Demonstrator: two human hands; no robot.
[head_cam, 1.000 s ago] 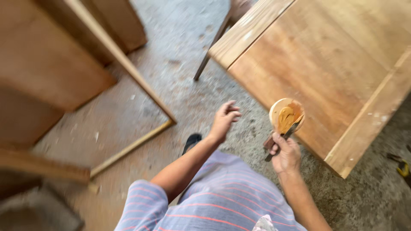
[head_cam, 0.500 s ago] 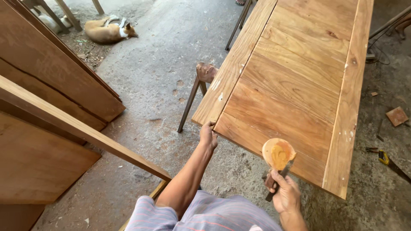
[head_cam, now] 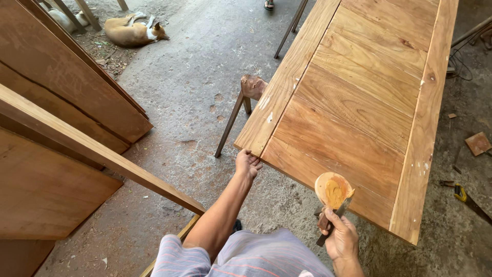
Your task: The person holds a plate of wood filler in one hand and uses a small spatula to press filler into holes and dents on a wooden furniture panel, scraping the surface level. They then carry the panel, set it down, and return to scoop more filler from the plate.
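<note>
Wood everywhere: stiff planks (head_cam: 61, 97) leaning at left. Left hand (head_cam: 247, 164) curling fingers on near corner of door panel (head_cam: 359, 107) lying flat on trestles; judging it heavy, rigid, best gripped at edge. Right hand (head_cam: 341, 238) clamping round disc (head_cam: 333, 190) smeared with orange paste, plus scraper (head_cam: 330, 221); likely light, slippery.

The left hand (head_cam: 248, 164), in the air a second ago and just reaching the wooden door panel (head_cam: 359, 102) half a second ago, now grips the panel's near left corner. The right hand (head_cam: 341, 238) with the small round paste-smeared board (head_cam: 333, 190) now sits lower, nearer the panel's near edge. The view now reaches farther over the panel, taking in more of the dog (head_cam: 134, 32) lying at far left.
</note>
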